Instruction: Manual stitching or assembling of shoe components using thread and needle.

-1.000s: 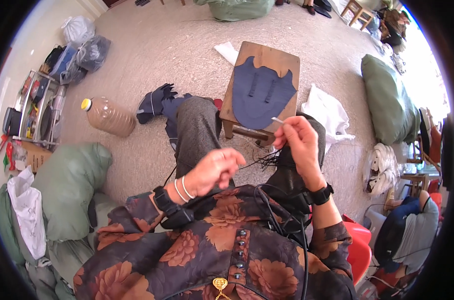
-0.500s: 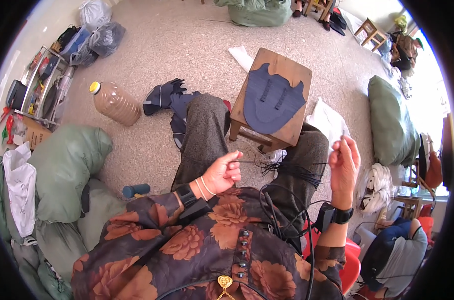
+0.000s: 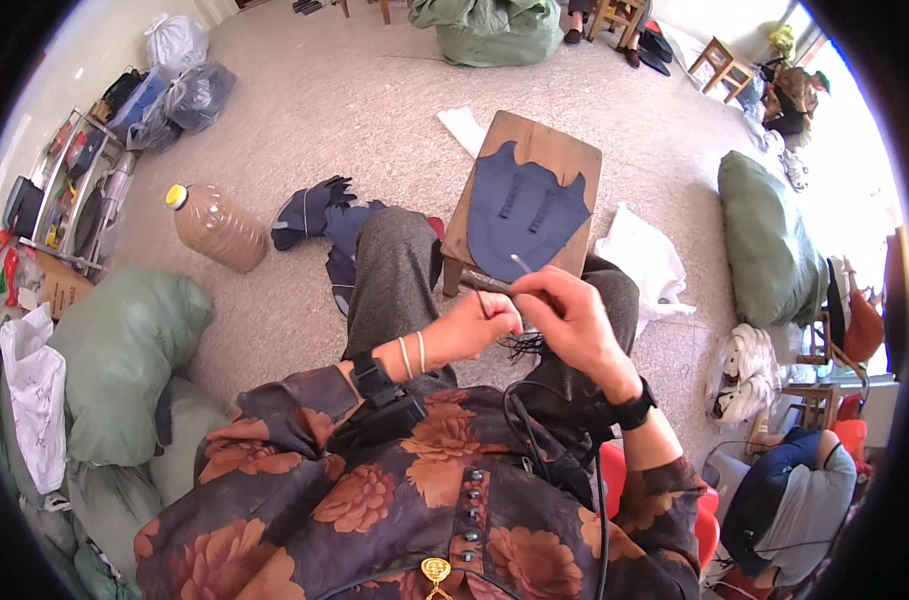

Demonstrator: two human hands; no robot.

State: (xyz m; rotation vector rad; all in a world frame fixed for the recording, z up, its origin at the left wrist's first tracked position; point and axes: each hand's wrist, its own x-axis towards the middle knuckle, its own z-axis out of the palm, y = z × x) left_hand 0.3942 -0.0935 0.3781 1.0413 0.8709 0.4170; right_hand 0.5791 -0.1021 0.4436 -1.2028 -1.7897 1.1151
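Observation:
My left hand (image 3: 477,322) is closed, pinching a black cord (image 3: 483,303) that loops over its fingers. Right beside it, my right hand (image 3: 565,315) is closed round a thin tool with a pale tip (image 3: 520,263); the rest of it is hidden in my fingers. Loose black strands (image 3: 524,347) hang below the hands, over my lap. Just beyond my hands, a dark blue shaped piece of material (image 3: 525,225) lies flat on a wooden stool (image 3: 540,130). Two rows of black stitching or lacing run across that piece.
Dark blue pieces (image 3: 315,212) lie on the floor by my left knee, near a large yellow-capped bottle (image 3: 220,230). Green sacks stand at left (image 3: 125,360) and right (image 3: 770,240). White cloth (image 3: 643,260) lies beside the stool. Another person (image 3: 800,500) is at lower right.
My hands, apart before with the black cord stretched between them, are now close together. The right hand has moved left, and a pale-tipped tool now shows in it.

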